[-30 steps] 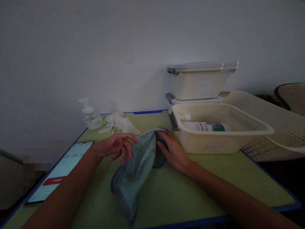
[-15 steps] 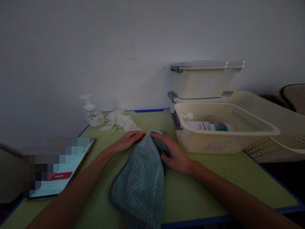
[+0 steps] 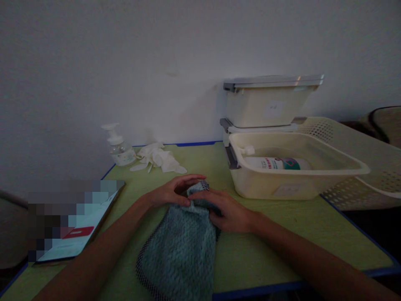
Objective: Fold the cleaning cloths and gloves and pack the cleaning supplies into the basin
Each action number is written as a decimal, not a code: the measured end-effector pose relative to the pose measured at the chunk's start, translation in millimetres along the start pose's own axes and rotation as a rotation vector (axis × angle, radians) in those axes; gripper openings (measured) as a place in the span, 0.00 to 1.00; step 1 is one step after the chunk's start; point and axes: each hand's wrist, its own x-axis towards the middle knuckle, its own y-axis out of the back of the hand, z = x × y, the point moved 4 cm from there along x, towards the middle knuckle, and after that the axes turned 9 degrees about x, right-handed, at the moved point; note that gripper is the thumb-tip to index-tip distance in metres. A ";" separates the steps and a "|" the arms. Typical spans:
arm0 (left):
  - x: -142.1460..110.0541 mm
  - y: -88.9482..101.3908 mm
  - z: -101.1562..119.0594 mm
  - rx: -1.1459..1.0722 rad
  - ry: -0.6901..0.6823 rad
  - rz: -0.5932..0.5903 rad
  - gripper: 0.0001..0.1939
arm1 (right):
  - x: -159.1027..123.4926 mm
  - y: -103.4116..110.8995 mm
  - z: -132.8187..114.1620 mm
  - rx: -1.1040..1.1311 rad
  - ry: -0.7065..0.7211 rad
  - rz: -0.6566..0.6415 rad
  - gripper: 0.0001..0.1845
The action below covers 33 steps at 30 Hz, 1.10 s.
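Note:
A blue-green textured cleaning cloth (image 3: pixel 181 246) with a black-and-white checked border hangs down toward the table's front edge. Its upper end is bunched between my two hands. My left hand (image 3: pixel 172 191) grips that end, with the thumb pressed on the near side and the fingers reaching behind it. From the right, my right hand (image 3: pixel 230 210) is closed on the gathered top, its index finger laid across the fold. A checked corner pokes up between the hands. Part of the right fingers is hidden by the cloth.
On the green table (image 3: pixel 266 251) stand a pump bottle (image 3: pixel 120 148) and crumpled white gloves (image 3: pixel 159 158). A cream bin (image 3: pixel 282 186) holds a lying bottle (image 3: pixel 275 163); a lidded box (image 3: pixel 266 106) and a perforated basket (image 3: pixel 369 142) are beyond. A tablet (image 3: pixel 84 230) lies left.
The cloth's top has been lowered slightly and bunched toward me. My left hand has shifted right and its thumb now presses the near side; a checked corner sticks up between the hands.

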 end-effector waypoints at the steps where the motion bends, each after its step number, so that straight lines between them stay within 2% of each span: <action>1: 0.4 -0.5 0.9 0.016 -0.023 -0.017 0.38 | 0.3 -1.7 -1.2 0.003 -0.002 -0.020 0.27; 4: 2.2 -5.5 3.6 0.120 -0.077 -0.040 0.37 | 0.8 -6.1 -2.9 -0.023 0.000 -0.064 0.25; 6: 3.9 -11.1 3.2 0.222 -0.059 -0.017 0.32 | 0.4 -8.6 -2.0 -0.075 -0.012 -0.093 0.23; 10: 7.1 -17.0 4.6 0.531 0.022 0.125 0.21 | -0.8 -10.0 0.7 -0.225 -0.057 -0.132 0.19; 14: 2.4 -1.0 28.8 0.962 -0.026 0.310 0.13 | 3.1 -4.5 -7.4 -0.295 -0.109 -0.106 0.26; 16: -7.2 14.9 47.1 1.085 0.018 0.353 0.14 | 7.4 1.9 -19.9 -0.314 -0.129 -0.093 0.30; 19: -34.0 41.2 80.1 1.166 0.222 0.375 0.16 | 15.5 19.2 -51.3 -0.344 -0.069 -0.039 0.28; 21: -57.5 55.3 106.4 1.179 0.337 0.389 0.13 | 20.6 35.6 -73.3 -0.412 -0.028 0.021 0.18; 24: -90.3 71.1 144.4 1.159 0.382 0.409 0.14 | 27.3 63.4 -97.4 -0.541 0.015 0.163 0.11; 26: -104.5 78.8 157.7 1.047 0.413 0.338 0.15 | 32.3 79.4 -103.6 -0.593 0.033 0.235 0.07; 28: -109.9 86.1 165.8 1.035 0.405 0.326 0.16 | 39.0 92.4 -101.6 -0.630 0.026 0.276 0.06; 31: -103.4 94.9 174.4 1.226 0.405 0.444 0.18 | 52.1 108.9 -92.3 -0.687 0.004 0.316 0.05; 33: -97.6 99.9 186.3 1.392 0.385 0.646 0.20 | 60.0 120.0 -91.7 -0.715 0.018 0.377 0.04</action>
